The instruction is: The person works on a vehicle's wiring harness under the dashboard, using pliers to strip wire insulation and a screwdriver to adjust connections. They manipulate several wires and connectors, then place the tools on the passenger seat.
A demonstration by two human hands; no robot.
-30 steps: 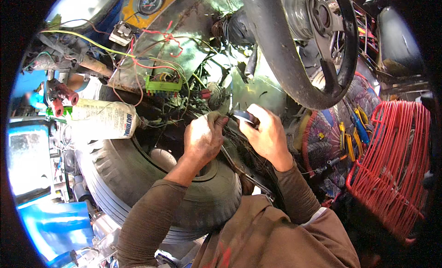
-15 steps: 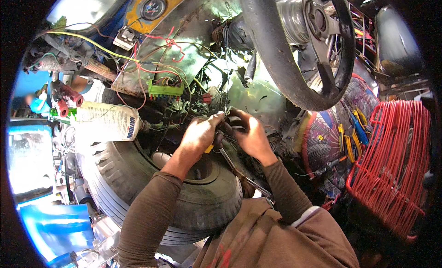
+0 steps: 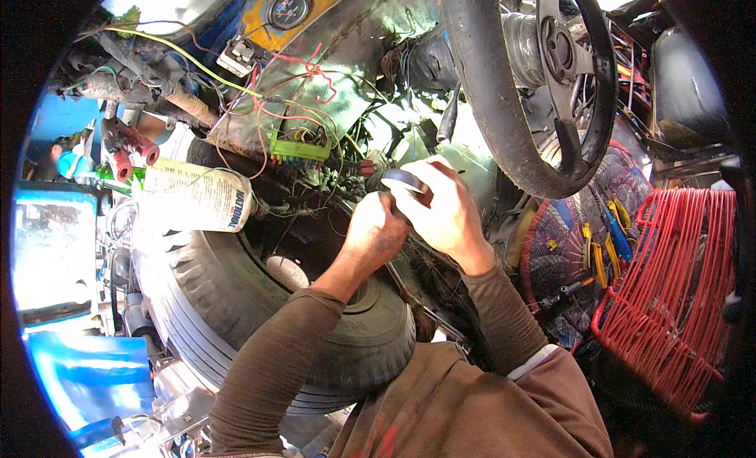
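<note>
The right hand [image 3: 445, 214] grasps a dark, rounded, roll-like thing [image 3: 405, 179] with a pale edge, between its thumb and fingers, just above the left hand [image 3: 376, 228]. The left hand's fingers are curled in; whether they pinch anything cannot be told. Both work below loose wires [image 3: 318, 68] and a green fuse block [image 3: 299, 147], between a steering wheel [image 3: 492, 103] and a tyre [image 3: 354, 348]. A white bottle [image 3: 197, 194] carries bold dark lettering and rows of smaller print; a round gauge [image 3: 289, 11] on a yellow panel bears markings too small to read.
</note>
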